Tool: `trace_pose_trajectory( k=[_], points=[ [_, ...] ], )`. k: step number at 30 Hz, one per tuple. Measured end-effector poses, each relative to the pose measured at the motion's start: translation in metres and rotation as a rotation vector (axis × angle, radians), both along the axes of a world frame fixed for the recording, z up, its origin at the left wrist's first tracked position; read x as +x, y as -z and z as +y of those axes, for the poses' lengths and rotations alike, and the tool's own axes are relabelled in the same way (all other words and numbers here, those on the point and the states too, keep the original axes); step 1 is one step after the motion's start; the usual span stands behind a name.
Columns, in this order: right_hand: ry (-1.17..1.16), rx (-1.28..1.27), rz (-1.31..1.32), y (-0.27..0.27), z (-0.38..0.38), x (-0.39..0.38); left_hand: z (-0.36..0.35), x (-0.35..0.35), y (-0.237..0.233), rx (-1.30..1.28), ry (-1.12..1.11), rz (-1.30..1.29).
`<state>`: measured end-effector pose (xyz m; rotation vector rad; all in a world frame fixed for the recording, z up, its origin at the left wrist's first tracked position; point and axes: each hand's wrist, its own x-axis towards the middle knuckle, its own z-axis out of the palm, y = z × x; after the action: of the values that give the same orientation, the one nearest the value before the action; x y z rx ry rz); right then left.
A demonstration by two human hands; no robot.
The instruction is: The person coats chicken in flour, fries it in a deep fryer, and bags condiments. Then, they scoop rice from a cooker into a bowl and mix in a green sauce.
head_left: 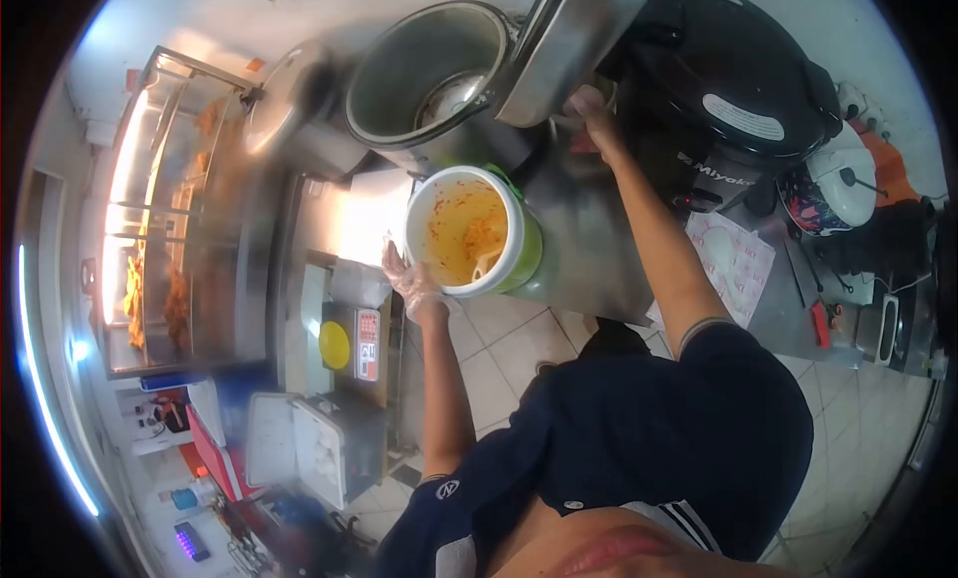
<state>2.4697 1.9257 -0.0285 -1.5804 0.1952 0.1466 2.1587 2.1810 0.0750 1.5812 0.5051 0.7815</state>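
Observation:
A white-rimmed green tub [528, 247] stands open on the metal counter. Orange-yellow food remains cling to its inner wall and bottom, and a pale utensil or piece [486, 265] lies inside near the rim. My left hand [411, 284], in a clear plastic glove, is at the tub's near-left side with its fingers stretched out against the outer wall. My right hand [587, 103] reaches far forward, beside a tall stainless steel box or pan [564, 64]. Its fingers are blurred, and I cannot make out whether they grip anything.
A large open metal pot [371, 79] stands behind the tub. To the right is a black Miyako cooker [733, 89], with printed paper [731, 264] on the counter. A lit glass food case [185, 219], a scale [366, 343] and an open cool box [339, 448] are at left.

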Motion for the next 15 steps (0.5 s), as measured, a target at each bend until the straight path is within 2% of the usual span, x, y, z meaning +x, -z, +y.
trace_pose_trajectory(
  k=[1, 2, 4, 6, 8, 11, 12, 13, 15],
  points=[
    [-0.037, 0.097, 0.089, -0.037, -0.009, -0.04, 0.002, -0.001, -0.002, 0.022, -0.005, 0.042],
    [-0.051, 0.087, 0.1, -0.038, -0.019, -0.053, 0.008, -0.001, -0.001, 0.085, 0.023, 0.048],
    [-0.215, 0.151, 0.253, -0.034, -0.047, -0.08, 0.01, 0.001, 0.001, 0.037, 0.018, 0.025],
    [-0.232, 0.108, 0.275, -0.046, -0.068, -0.113, 0.011, 0.002, 0.005, -0.018, 0.018, 0.001],
    [-0.252, 0.07, 0.295, -0.054, -0.086, -0.145, 0.015, -0.001, 0.009, 0.205, 0.043, 0.028],
    [-0.315, -0.035, 0.359, -0.058, -0.122, -0.181, 0.008, -0.004, 0.007, 0.242, -0.028, 0.151],
    [-0.327, -0.052, 0.354, -0.061, -0.134, -0.194, -0.011, -0.006, -0.013, 0.338, -0.09, 0.185],
    [-0.332, -0.066, 0.348, -0.067, -0.145, -0.206, -0.026, -0.009, -0.029, 0.321, -0.081, 0.203],
    [-0.301, -0.161, 0.364, -0.081, -0.158, -0.224, -0.05, -0.01, -0.056, 1.126, -0.124, 0.055]
  ],
)
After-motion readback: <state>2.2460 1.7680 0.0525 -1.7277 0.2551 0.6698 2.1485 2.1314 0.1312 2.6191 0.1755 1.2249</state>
